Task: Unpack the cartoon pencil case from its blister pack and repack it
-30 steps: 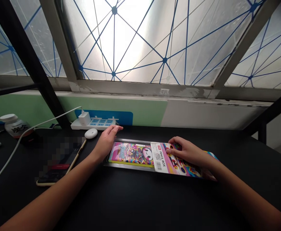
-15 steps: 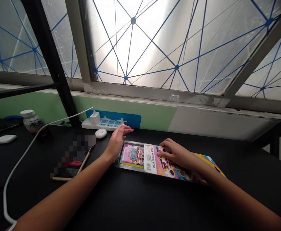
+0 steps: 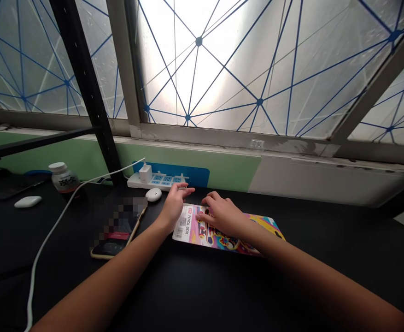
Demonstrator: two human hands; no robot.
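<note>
A colourful pencil box (image 3: pixel 253 230) with a white "PENCIL BOX" label lies flat on the black table (image 3: pixel 202 286). My right hand (image 3: pixel 220 216) rests flat on top of its sleeve, fingers spread and pressing down. At the box's left end is my left hand (image 3: pixel 174 205), held edge-on with its fingers stretched out toward the wall. The inner tray seen earlier is hidden inside the sleeve.
A phone (image 3: pixel 117 233) lies left of the box. A white earbud case (image 3: pixel 153 194) and a power strip (image 3: pixel 156 180) with a charger and white cable (image 3: pixel 46 240) sit by the wall. A bottle (image 3: pixel 62 177) and another white case (image 3: pixel 28 201) stand at the far left.
My right hand has slid the colourful sleeve leftward over the inner tray until the tray is fully covered. My left hand stayed at the box's left end. The view shifted right.
</note>
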